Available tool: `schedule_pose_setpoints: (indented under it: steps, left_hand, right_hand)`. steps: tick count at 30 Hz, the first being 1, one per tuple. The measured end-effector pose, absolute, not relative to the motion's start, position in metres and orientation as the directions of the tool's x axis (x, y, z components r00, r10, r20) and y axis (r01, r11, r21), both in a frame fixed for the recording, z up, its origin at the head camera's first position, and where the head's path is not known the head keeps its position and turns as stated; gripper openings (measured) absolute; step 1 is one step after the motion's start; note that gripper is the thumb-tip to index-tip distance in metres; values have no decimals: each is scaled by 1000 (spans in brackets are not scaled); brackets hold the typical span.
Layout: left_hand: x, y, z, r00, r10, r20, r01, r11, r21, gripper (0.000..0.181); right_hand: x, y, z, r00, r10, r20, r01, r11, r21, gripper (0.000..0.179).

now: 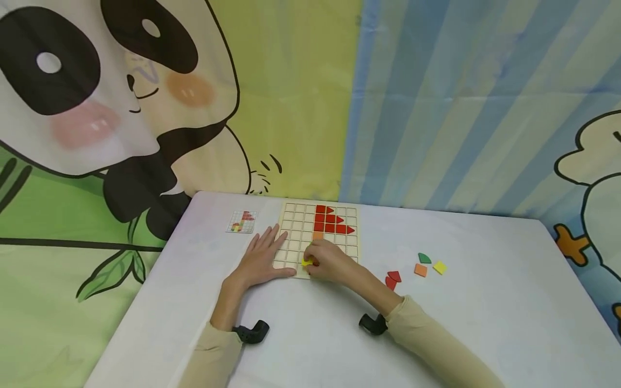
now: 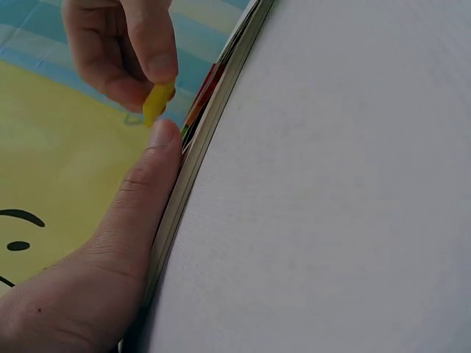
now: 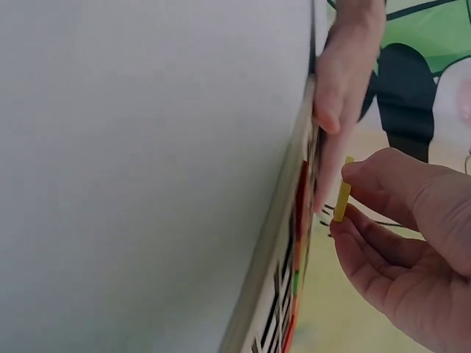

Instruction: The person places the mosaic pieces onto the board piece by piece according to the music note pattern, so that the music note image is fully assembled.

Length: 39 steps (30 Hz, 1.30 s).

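White table (image 1: 310, 350) bears, from left to right, a small patterned card (image 1: 241, 221), a gridded board (image 1: 293, 216) and a loose group of pieces. On the board sit rows of red pieces (image 1: 329, 228) with an orange piece (image 1: 317, 236) just below. Two loose red pieces (image 1: 391, 283) lie beside the right forearm; farther right are a green piece (image 1: 424, 258), an orange square (image 1: 420, 270) and a yellow square (image 1: 440, 267). A printed cloth (image 1: 291, 108) hangs behind.

The left hand (image 1: 264, 260) lies with fingers apart along the board's left side, its thumb at the near left corner. The right hand (image 1: 330, 261) pinches a yellow piece (image 3: 343, 193) between thumb and fingers, just above the board near its front edge, and hides some squares there.

Left of the card, the table's left edge slants toward the viewer. The board's back edge is near the table's far edge. Right of the loose pieces, white surface runs on to the right edge.
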<state>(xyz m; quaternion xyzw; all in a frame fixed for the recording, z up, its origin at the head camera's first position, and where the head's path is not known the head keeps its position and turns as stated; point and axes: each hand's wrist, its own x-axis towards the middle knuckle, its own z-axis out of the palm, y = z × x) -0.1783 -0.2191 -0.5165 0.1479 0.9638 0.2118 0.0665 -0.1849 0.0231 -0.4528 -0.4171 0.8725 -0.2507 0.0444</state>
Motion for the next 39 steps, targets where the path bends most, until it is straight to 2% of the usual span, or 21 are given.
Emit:
schedule_pose_setpoints:
  steps: [5,15,19,24,30,33,36,39]
  left_hand:
    - [-177,-219,-516,-946,317,-69,259,865,429,112]
    - [-177,-218,-514,-943,326,-65,267,860,435,114]
    - [-177,-217,-514,-945,320,-62,264,864,428,114]
    - [-177,-216,-513,-945,322,-58,267,860,434,114]
    - [-176,-216,-513,-943,324,-76,264,867,423,115]
    - [-177,-216,-513,-943,324,-73,268,871,411,115]
    - [-179,-216,-513,-944,323,-67,269,872,410,114]
    - [-179,-216,-514,-945,318,-73,260,869,421,114]
  right_hand:
    - [-187,10,-461,-614,-787,68,-729,532,-430,8]
    - [-181,3,-460,-640,-767,29,-730,596,-335,7]
    - [-179,2,-461,-636,-770,49,-747,598,-292,3]
    - [-172,1,-463,-608,-790,80,-790,591,-164,6]
    - [-159,3,-461,-561,-827,46,-826,562,32,16]
    - [-152,10,-459,-574,-818,31,-819,574,4,28]
    - [-145,25,-456,-605,-796,22,-794,600,-101,45]
    - [-138,52,-458,-627,-778,35,-769,611,-187,54]
